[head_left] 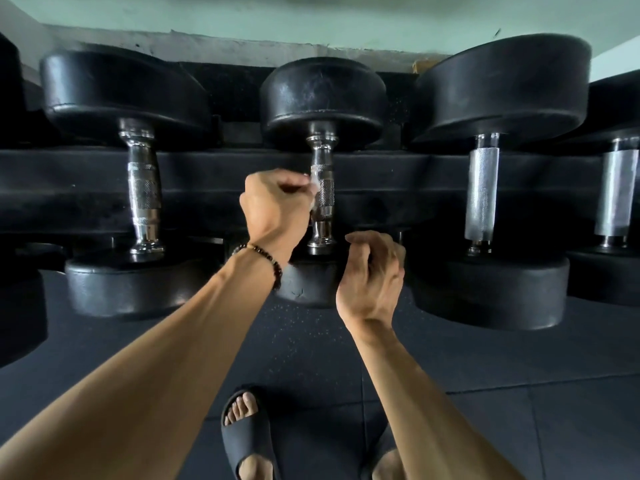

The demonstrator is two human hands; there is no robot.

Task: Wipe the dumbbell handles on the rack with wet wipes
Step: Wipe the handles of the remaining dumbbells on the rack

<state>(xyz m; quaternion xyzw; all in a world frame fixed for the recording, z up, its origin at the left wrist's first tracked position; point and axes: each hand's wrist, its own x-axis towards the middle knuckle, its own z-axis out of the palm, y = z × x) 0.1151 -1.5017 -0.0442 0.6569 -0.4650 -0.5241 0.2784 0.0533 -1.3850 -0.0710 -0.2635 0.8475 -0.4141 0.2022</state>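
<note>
A small wet wipe (314,183), soft and limp, is pinched in the left hand (273,209) against the knurled chrome handle (322,192) of the middle dumbbell (322,95) on the rack (207,174); the right hand (372,278) is held loosely curled, holding nothing. The weight looks heavy and is best left seated.

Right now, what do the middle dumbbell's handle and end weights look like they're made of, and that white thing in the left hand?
Handle: looks like chromed steel, bright and mirror-like, with cross-hatched grip bands.
End weights: probably rubber or rubber-coated, matte black with scuffs and a dull sheen.
Wipe: thin, soft, whitish cloth or paper pinched in the left hand against the handle; too small and blurred to tell whether it is wet.
</note>
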